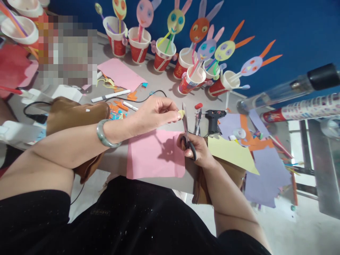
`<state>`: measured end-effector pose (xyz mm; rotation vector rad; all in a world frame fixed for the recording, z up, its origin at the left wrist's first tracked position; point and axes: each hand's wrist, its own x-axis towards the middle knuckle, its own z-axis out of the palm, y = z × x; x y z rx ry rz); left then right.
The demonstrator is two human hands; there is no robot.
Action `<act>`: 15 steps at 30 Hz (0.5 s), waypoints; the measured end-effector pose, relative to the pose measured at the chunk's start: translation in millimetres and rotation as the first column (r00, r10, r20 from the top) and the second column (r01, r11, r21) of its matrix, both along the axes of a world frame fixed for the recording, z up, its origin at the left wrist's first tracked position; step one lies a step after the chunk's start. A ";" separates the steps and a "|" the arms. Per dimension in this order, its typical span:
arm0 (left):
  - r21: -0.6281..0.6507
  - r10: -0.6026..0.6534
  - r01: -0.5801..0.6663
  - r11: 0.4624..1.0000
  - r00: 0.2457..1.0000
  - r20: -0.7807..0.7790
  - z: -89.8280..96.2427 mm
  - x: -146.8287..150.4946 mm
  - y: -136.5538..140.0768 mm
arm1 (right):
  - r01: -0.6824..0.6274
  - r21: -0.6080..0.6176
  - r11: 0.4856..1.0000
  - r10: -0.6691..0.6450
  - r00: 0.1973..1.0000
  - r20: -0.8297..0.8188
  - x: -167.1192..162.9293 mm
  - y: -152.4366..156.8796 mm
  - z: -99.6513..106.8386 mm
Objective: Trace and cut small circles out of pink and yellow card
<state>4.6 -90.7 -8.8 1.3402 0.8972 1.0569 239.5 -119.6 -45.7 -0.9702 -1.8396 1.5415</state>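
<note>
Between thumb and fingertips my left hand point(156, 112) pinches a small piece of yellow paper point(181, 113). My right hand point(198, 148) has its fingers through the black handles of a pair of scissors point(186, 129). The blades point up and lie right beside the yellow piece; whether they touch it I cannot tell. Below both hands a pink sheet of paper point(148, 156) lies at the table's front edge, with their shadow on it. Just right of the scissors are a pen point(198, 122) and a black glue gun point(213, 119).
Several red paper cups with rabbit faces on straws, such as a pink one point(145, 14), line the blue wall. Purple paper point(265, 173) and a yellow sheet point(231, 152) lie to the right. A brown bag point(74, 113), paper scraps point(117, 108) and a white marker point(110, 95) are left.
</note>
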 end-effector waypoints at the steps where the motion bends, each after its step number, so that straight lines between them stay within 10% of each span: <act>1: 0.001 -0.001 0.001 1.000 1.000 -0.004 -0.1 0.0 0.1 | 0.000 0.000 1.000 0.000 1.000 -0.003 0.0 -0.1 0.0; 15: 0.001 -0.011 0.011 1.000 0.999 -0.030 1.7 0.4 -1.0 | 0.003 -0.007 1.000 -0.003 1.000 -0.012 0.6 -0.3 -1.1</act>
